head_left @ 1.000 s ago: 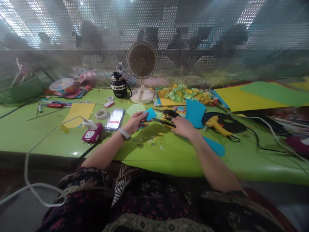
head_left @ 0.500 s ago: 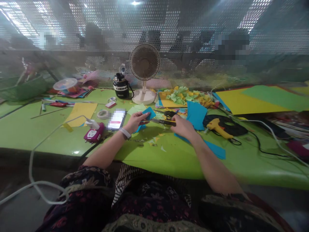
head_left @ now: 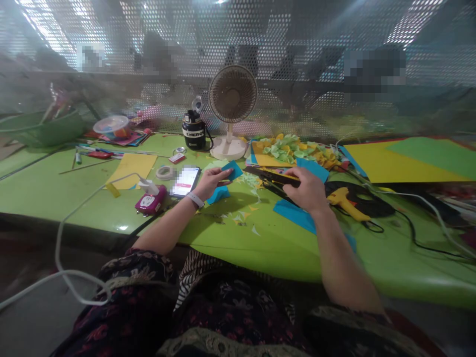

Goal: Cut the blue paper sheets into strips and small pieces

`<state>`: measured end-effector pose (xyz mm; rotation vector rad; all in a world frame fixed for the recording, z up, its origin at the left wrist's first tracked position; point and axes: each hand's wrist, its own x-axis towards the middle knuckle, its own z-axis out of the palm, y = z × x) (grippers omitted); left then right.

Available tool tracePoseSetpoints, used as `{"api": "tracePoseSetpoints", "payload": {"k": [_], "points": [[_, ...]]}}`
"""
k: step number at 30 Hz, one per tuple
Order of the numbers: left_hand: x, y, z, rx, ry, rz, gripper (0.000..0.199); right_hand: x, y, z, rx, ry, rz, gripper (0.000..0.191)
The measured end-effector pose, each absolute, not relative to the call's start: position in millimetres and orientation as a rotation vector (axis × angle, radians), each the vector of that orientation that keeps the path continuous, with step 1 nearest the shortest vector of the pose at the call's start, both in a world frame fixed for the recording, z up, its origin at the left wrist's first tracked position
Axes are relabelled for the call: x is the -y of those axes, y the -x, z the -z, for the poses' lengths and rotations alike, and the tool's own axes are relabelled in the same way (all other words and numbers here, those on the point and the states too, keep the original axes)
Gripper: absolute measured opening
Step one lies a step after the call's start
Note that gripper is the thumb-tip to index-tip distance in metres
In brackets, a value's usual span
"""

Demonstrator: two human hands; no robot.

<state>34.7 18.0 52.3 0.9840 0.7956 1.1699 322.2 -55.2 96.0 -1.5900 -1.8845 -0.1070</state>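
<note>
My left hand (head_left: 210, 183), with a pale band at the wrist, pinches a small blue paper piece (head_left: 233, 170) between thumb and fingers. Another folded blue paper (head_left: 218, 195) lies on the table just below it. Over to the right, my right hand (head_left: 305, 188) is closed on a long, narrow black-and-yellow tool (head_left: 273, 174) that points left; its exact kind is unclear. A dark object (head_left: 277, 192) shows under the tool, partly hidden by my hand. Blue paper strips (head_left: 293, 214) lie beneath my right wrist, and blue sheets (head_left: 314, 168) sit behind that hand.
Paper scraps (head_left: 241, 216) litter the green table (head_left: 223, 248). A phone (head_left: 186, 181), tape roll (head_left: 164, 172) and purple power adapter (head_left: 150, 200) stand left. Behind are a fan (head_left: 233, 94), bottle (head_left: 194, 133) and cut-paper pile (head_left: 293, 147). A yellow glue gun (head_left: 348, 203) lies right.
My right hand has moved right and slightly up with the black-and-yellow tool, away from the paper. My left hand keeps its hold on the blue piece. The whole view has shifted slightly.
</note>
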Motion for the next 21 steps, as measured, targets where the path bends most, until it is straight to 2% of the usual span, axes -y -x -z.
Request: {"api": "tracePoseSetpoints", "payload": {"k": [12,21], "points": [[-13.3,-35.6,-55.9,-0.815,-1.032,-1.144,0.044,52.9,-320.9,-92.2,1.895,1.610,0.084,0.032],[-14.7,-35.2,-54.5,-0.812,-1.036,-1.156,0.047,53.5,-322.8,-93.0,1.869,1.603,0.091,0.031]]}}
